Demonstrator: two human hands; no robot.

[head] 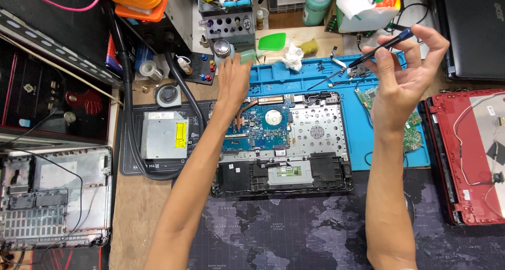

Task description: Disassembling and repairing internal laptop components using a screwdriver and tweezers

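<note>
Workbench, opened laptop [281, 143]: left hand [233, 75] clasping bottle [247, 57] at 12, right hand [405, 72] pinching screwdriver [381, 48]; spill onto board possible.

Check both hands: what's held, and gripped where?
Right hand holds a dark screwdriver with a blue cap, pinched mid-shaft between its fingertips. Left hand reaches to a small pale green container, fingers on its side; whether it is actually gripped cannot be told.

left hand [233, 76]: covers most of a pale green object [247, 56], kind unclear | grey laptop base [55, 199]: cut by left edge | red laptop lid [468, 154]: cut by right edge | black laptop [473, 28]: cut by top-right corner | screwdriver [381, 47] tip: too small to tell
</note>
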